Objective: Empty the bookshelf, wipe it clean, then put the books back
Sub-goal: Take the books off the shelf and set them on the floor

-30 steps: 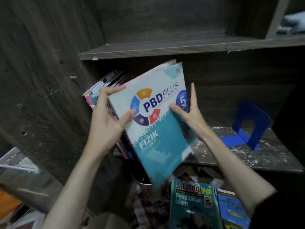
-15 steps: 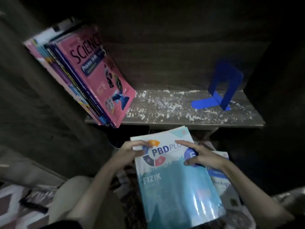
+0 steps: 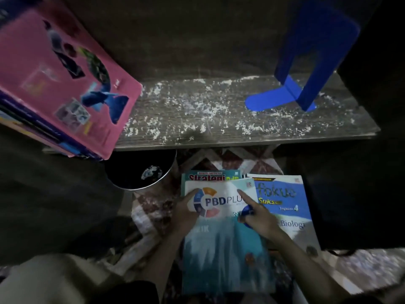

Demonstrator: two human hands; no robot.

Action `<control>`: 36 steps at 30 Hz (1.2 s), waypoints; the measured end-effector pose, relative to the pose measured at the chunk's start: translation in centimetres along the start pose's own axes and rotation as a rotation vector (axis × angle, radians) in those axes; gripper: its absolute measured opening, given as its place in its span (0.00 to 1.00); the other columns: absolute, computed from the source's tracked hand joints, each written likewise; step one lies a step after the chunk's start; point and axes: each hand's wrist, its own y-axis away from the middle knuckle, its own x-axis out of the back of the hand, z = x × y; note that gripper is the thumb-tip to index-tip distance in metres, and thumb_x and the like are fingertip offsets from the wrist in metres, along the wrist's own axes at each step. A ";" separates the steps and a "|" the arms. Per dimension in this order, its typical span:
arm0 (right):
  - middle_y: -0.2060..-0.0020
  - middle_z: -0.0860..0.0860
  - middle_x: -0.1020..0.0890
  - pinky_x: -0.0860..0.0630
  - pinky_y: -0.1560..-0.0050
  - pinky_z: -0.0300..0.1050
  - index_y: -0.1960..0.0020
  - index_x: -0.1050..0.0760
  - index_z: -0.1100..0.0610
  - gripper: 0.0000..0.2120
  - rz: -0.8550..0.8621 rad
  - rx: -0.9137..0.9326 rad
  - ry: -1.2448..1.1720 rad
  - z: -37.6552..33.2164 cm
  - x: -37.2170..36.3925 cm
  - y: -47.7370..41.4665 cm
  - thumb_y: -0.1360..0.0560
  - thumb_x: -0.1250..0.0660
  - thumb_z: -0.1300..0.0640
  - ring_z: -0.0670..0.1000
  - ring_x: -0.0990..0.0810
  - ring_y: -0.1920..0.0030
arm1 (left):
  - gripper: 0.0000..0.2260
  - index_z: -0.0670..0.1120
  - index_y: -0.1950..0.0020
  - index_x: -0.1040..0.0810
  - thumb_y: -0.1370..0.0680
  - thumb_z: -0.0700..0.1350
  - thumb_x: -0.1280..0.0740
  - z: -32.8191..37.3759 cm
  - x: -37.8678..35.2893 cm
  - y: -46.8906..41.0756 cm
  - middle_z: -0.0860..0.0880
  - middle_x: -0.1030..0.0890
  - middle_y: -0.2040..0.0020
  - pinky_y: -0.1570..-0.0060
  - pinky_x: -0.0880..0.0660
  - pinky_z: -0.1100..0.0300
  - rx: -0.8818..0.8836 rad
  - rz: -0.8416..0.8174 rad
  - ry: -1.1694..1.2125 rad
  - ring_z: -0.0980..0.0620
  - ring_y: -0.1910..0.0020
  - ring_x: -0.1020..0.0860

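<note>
PBD Plus book [image 3: 223,249]: we have lowered it onto the Strategi book [image 3: 210,177]
Left hand [image 3: 186,212]: grips its edge — thumb on top
Right hand [image 3: 259,218]: straight forefinger presses the cover

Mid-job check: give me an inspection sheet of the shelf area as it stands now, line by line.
Surface: shelf board speckled with white dust, not wiped yet.
Job's things: leaning books, a pink one in front, at the shelf's left end; teal book lies over a green book on the floor, a blue-and-white book beside them.
Clutter: blue bookend stands upright on the shelf's right; dark round bin below the shelf.
Grippers: left hand grips the teal book's left edge, thumb on the cover; right hand rests on its right side, forefinger straight, other fingers hidden.
Cables: nothing seen.
Surroundings: patterned rug on the floor; dark wood back panel.
</note>
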 end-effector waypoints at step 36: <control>0.61 0.51 0.20 0.30 0.66 0.33 0.48 0.21 0.50 0.06 -0.152 0.251 -0.082 -18.1 -2.8 1.5 0.25 0.31 0.53 0.44 0.23 0.67 | 0.10 0.46 0.46 0.18 0.21 0.46 0.37 12.6 10.2 1.8 0.48 0.18 0.49 0.52 0.30 0.62 -0.036 -0.149 -0.591 0.52 0.47 0.22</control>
